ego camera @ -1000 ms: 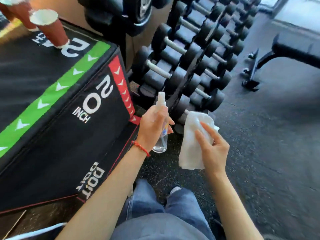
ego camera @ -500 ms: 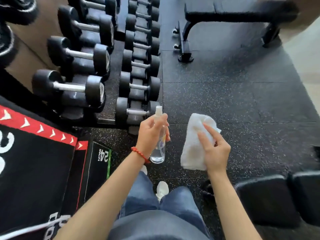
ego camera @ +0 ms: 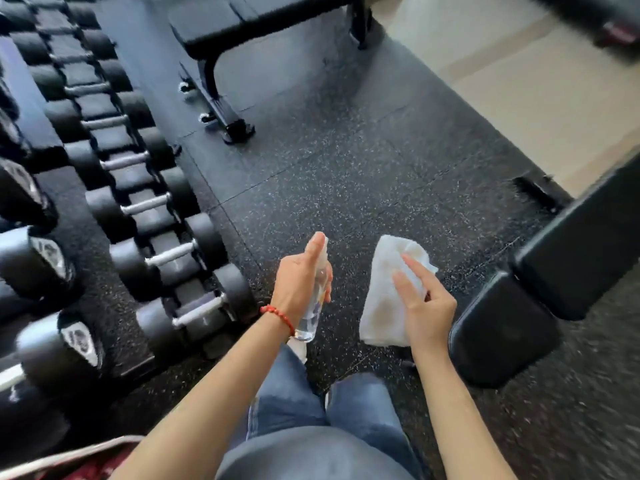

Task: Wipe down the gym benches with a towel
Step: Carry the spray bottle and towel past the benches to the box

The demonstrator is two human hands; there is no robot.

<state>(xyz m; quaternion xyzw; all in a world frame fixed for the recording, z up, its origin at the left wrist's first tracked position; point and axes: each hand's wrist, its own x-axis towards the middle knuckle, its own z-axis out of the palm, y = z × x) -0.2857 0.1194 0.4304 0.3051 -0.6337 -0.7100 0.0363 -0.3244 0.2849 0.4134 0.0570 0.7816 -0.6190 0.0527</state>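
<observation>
Left hand [ego camera: 299, 284] is wrapped round a clear spray bottle [ego camera: 313, 317], index finger up on the nozzle; the bottle stands roughly upright and holds clear liquid in its lower part (exact level hard to read through the fingers). Right hand [ego camera: 424, 306] grips a white towel [ego camera: 382, 299], which hangs bunched below and ahead of the palm, two fingers lying straight across the cloth.

Nearest bench [ego camera: 502, 327] lies just to the outer side of the right hand, its dark seat pad close beside the wrist and lower down; the longer back pad [ego camera: 581, 254] runs on from it, up and away to the right, so the long axis slants away from the person. The towel hand is clearly the nearer of the two. Judgement: wiping has not begun, since towel and pad are apart; the coming move calls for a short swing rightward and down.

A second bench [ego camera: 249, 26] stands well ahead of both hands, across the speckled rubber floor [ego camera: 346, 188]. Dumbbell rack [ego camera: 138, 220] runs along beyond the left hand.
</observation>
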